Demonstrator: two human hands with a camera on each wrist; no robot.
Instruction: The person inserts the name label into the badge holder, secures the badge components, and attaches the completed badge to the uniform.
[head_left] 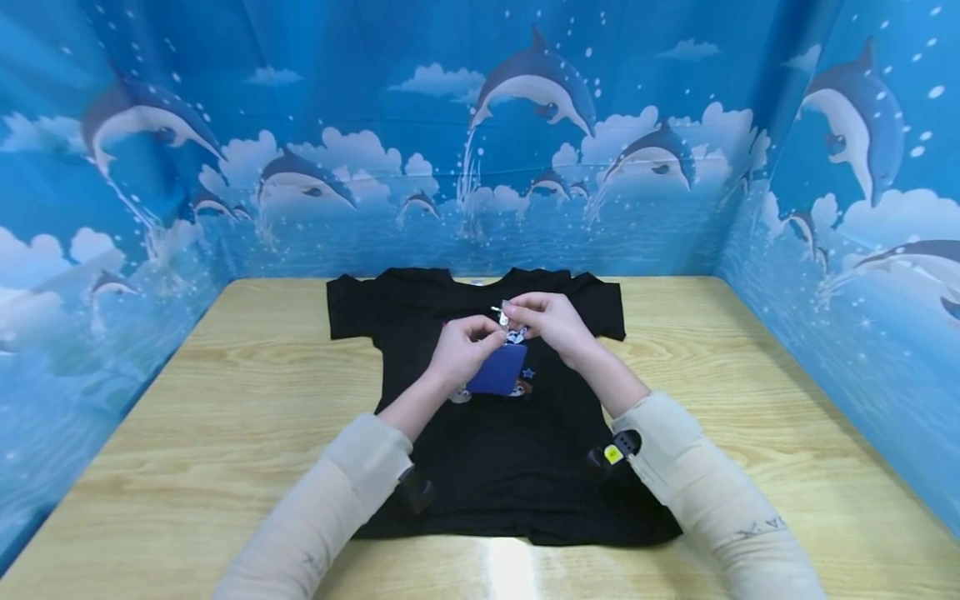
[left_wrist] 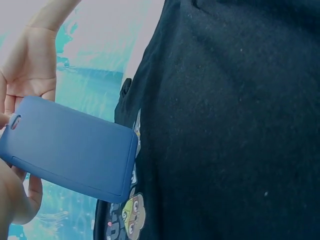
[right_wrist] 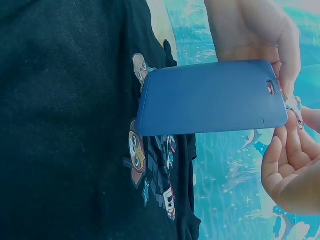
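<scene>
Over the black T-shirt [head_left: 495,467] hangs a blue card holder [head_left: 498,372], its slotted end toward the hands. My left hand [head_left: 463,348] pinches at that slotted end, where a small metal clip [head_left: 503,317] is attached. My right hand [head_left: 553,323] pinches the clip between thumb and fingers, just beyond the left hand. From the left wrist, the card holder [left_wrist: 72,150] shows its plain broad face, partly covering the hands. In the right wrist view the shiny clip [right_wrist: 299,111] sits beside the slot; the exact finger contact is partly hidden.
The T-shirt lies spread on a wooden table [head_left: 277,400], neckline away from me, with a cartoon print [right_wrist: 135,150] on its chest. Blue dolphin curtains [head_left: 360,125] stand round the back and sides.
</scene>
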